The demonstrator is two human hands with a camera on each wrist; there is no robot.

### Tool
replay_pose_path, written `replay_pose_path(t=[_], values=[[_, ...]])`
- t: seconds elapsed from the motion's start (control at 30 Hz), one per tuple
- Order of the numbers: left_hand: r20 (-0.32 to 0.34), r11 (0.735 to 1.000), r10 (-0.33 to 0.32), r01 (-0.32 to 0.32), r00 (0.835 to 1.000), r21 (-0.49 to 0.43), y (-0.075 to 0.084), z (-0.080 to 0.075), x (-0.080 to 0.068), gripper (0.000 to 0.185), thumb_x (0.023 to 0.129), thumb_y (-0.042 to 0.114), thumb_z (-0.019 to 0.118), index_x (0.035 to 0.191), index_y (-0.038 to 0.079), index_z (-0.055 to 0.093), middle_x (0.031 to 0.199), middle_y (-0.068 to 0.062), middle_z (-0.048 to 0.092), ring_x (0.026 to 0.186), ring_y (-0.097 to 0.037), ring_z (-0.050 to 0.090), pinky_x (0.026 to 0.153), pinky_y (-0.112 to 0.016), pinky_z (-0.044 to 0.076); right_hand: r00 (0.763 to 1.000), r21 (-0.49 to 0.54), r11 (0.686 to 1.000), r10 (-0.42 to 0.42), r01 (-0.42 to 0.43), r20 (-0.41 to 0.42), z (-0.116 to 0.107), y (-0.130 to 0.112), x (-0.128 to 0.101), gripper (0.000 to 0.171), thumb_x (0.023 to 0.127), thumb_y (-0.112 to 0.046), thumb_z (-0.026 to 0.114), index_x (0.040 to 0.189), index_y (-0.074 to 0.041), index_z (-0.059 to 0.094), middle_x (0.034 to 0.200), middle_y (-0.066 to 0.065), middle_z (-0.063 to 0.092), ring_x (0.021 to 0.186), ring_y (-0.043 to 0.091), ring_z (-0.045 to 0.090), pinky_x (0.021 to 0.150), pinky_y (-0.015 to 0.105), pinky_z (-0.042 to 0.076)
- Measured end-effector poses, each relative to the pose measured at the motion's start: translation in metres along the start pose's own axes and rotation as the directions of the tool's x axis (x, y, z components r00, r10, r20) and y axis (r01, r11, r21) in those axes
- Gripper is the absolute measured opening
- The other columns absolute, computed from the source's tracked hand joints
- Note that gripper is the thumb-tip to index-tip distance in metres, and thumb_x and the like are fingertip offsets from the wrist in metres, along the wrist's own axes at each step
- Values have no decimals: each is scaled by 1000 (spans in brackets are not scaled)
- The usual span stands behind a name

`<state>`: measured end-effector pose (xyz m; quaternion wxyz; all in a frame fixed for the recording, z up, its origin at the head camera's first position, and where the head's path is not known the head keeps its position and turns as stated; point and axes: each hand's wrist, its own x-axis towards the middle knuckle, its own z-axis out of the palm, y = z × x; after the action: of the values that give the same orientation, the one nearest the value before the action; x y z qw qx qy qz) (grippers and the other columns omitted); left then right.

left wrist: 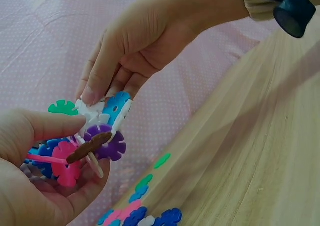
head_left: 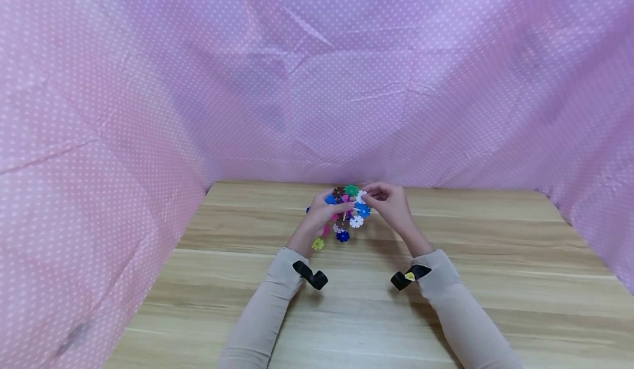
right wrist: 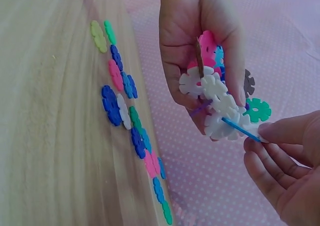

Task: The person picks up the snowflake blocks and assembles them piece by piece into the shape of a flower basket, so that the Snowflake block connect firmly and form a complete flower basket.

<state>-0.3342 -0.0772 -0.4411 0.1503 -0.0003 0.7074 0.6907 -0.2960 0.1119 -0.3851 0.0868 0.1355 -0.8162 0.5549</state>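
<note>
Above the wooden table (head_left: 346, 314) both hands hold a cluster of joined colourful snowflake discs (head_left: 348, 206). My left hand (head_left: 321, 213) grips the cluster (left wrist: 90, 143) from the left, thumb over the top and fingers beneath the pink disc (right wrist: 207, 43). My right hand (head_left: 391, 204) pinches a blue disc (right wrist: 239, 128) slotted into the white discs (right wrist: 217, 106) at the cluster's right edge. From the left wrist, the right hand's fingertips (left wrist: 97, 91) sit on the white and blue discs (left wrist: 116, 110). A green disc (right wrist: 257, 109) sticks out at the far side.
Several loose discs lie flat on the table under the hands: a yellow-green one (head_left: 317, 243), a dark blue one (head_left: 343, 236), a white one (head_left: 356, 221), and a row (right wrist: 125, 103) near the table's back edge. Pink dotted cloth (head_left: 317, 82) walls in the back and sides.
</note>
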Motion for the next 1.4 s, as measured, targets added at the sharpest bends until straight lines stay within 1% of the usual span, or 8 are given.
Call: replay_pose_path(t=[0.2,0.37,0.67,0.8,0.93,1.13,1.27,1.4], values=[[-9,999,-5,5,1000,-47,2,2,-2,50,88,19,81,134,15,63,130,-10,67,108,-19,65,99,-36,55,999,-15,1000,-15,14,-48,3,-3,-1,16,90,6,70,102,17,70,92,34,71,73,21,67,62,12,53],[-20,998,-8,7,1000,-60,5,3,-5,53,88,19,81,137,14,62,134,-11,66,116,-23,65,104,-39,53,997,-13,1000,-28,28,-73,5,-1,-1,14,90,9,70,100,18,70,91,35,71,70,23,68,62,12,54],[-39,997,9,-12,999,-73,6,7,-6,51,87,15,81,135,12,64,134,-11,66,122,-25,62,108,-41,51,994,2,1000,-30,31,-101,9,37,10,14,89,0,76,99,10,75,89,29,73,64,8,65,58,12,52],[-38,995,25,-29,999,-98,4,8,-5,46,87,13,81,131,10,66,127,-11,70,115,-22,65,105,-38,53,995,32,999,-23,27,-101,9,40,10,14,88,-3,77,97,8,76,89,27,74,64,5,64,59,14,54],[-36,992,41,-45,999,-121,3,9,-4,41,87,11,80,127,8,68,119,-10,73,106,-18,68,100,-35,55,993,50,998,-32,38,-116,12,39,10,11,88,-1,77,94,8,76,84,24,74,62,2,64,58,15,55],[-41,992,45,-50,998,-119,5,9,-5,39,87,12,81,124,7,69,118,-9,72,103,-17,67,97,-34,56,988,41,999,-24,30,-156,16,39,10,7,86,1,77,91,6,76,79,15,74,61,4,62,55,15,53],[-45,994,39,-44,998,-104,7,8,-4,40,86,13,82,124,8,69,120,-10,71,106,-18,66,97,-33,55,991,54,998,-2,10,-131,15,39,10,9,87,0,77,93,6,76,84,20,74,62,3,62,58,16,55],[-22,996,20,-22,1000,-88,7,6,-2,44,87,15,81,128,10,67,123,-10,70,107,-18,65,97,-33,55,996,74,997,15,-9,-86,12,39,11,13,90,0,75,98,9,74,90,28,73,65,3,63,61,16,56]])
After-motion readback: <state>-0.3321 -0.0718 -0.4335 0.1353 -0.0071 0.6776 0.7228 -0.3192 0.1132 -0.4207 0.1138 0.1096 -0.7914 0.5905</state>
